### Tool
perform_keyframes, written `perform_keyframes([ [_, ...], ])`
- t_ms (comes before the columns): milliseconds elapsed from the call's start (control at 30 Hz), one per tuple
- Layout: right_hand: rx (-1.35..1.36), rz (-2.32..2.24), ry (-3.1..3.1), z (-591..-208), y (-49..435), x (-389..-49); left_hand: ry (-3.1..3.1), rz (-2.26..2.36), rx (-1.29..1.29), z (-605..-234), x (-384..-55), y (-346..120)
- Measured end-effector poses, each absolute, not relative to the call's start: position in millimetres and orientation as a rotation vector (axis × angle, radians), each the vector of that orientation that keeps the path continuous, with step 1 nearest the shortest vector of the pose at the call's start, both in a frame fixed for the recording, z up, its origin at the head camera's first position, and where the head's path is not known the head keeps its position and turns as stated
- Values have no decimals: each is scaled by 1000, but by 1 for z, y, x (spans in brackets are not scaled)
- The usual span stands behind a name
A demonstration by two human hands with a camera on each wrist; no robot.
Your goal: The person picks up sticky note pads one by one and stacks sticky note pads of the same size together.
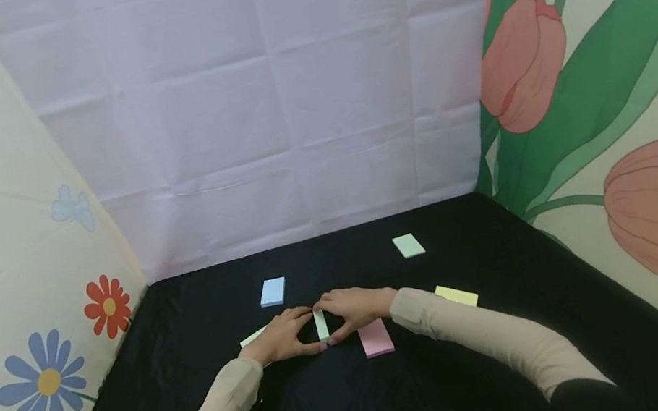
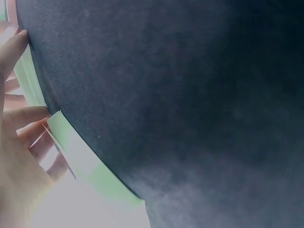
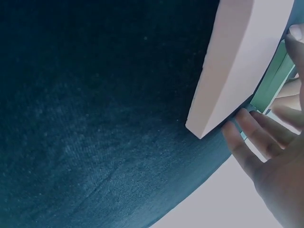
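Observation:
A narrow pale green sticky note pad lies between my two hands on the black tabletop. My left hand holds its far and near ends between fingertips and thumb. From the other side, my right hand has finger and thumb at the same ends. In the left wrist view, the green pad shows behind the left thumb and forefinger. Partly hidden by the left hand is another pale green pad. A pink pad sits just beside the right hand, and looms large in the right wrist view.
Further back lie a light blue pad and a mint green pad. A yellow pad is partly behind the right forearm. The black table meets a white cloth backdrop, with patterned cloths at both sides.

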State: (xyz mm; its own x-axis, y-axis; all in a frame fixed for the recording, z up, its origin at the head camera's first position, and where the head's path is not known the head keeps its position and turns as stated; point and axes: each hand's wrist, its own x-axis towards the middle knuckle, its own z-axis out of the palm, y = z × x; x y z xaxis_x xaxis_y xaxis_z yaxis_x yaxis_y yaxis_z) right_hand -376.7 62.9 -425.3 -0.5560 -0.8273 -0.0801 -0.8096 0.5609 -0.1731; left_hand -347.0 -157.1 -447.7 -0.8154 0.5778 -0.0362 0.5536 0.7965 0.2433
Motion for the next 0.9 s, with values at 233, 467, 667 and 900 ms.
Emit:
perform_keyframes([
  [233,-1377,-182,2636,-423,63,-376,2880,329,906,-448,-348,-157],
  [467,-1383,-197,2629,-425,64,-378,2871,352,920,-446,-348,-157],
  [667,-1363,-203,2625,-426,64,-378,2876,332,934,-447,-347,-157],
  [900,-1389,-209,2638,-424,65,-376,2881,327,871,-444,-346,-157],
])
